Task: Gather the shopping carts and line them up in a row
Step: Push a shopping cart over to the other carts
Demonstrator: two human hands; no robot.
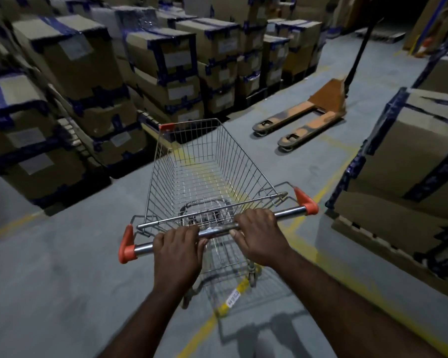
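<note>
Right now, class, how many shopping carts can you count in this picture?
1. The shopping cart stands in the aisle centre, its handle gripped by the left hand and right hand. Others may be hidden behind the stacked boxes.

One shopping cart (212,156), one pallet jack (323,99).
Two hands, the left hand (177,250) and the right hand (259,235); two forks (290,116) on the pallet jack; taped cardboard boxes (161,55) in stacks too many to count.
</note>
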